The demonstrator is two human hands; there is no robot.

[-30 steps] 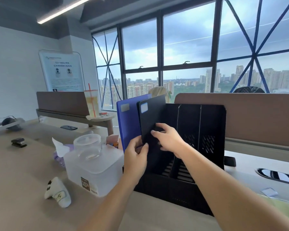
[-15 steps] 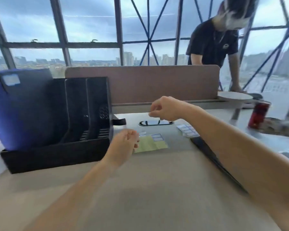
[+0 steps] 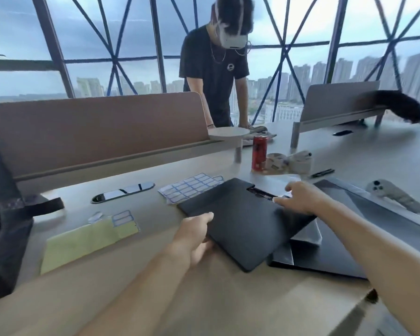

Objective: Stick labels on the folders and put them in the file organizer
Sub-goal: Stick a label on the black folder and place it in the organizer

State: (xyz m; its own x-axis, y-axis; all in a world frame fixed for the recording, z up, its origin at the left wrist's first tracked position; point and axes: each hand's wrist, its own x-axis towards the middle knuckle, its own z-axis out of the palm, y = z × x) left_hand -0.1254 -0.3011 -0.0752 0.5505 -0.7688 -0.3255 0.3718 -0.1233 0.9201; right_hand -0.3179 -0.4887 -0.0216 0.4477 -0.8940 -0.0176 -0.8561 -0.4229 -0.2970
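A black folder lies tilted on top of a stack of black folders at the right of the desk. My left hand grips its near left edge, thumb on top. My right hand presses on its far right corner, fingers spread. A sheet of blue-edged labels lies just beyond the folder. A yellow backing sheet with two labels left lies to the left. Only the dark side of the black file organizer shows at the left edge.
A red can, a tape roll, a pen and a white controller sit at the back right. A brown divider runs behind the desk. A person in a headset stands beyond it. A cable slot opens in the desk.
My view has swung from the organizer to the right side of the desk. Both hands left the filed folder, crossed over and now hold a black folder on the stack.
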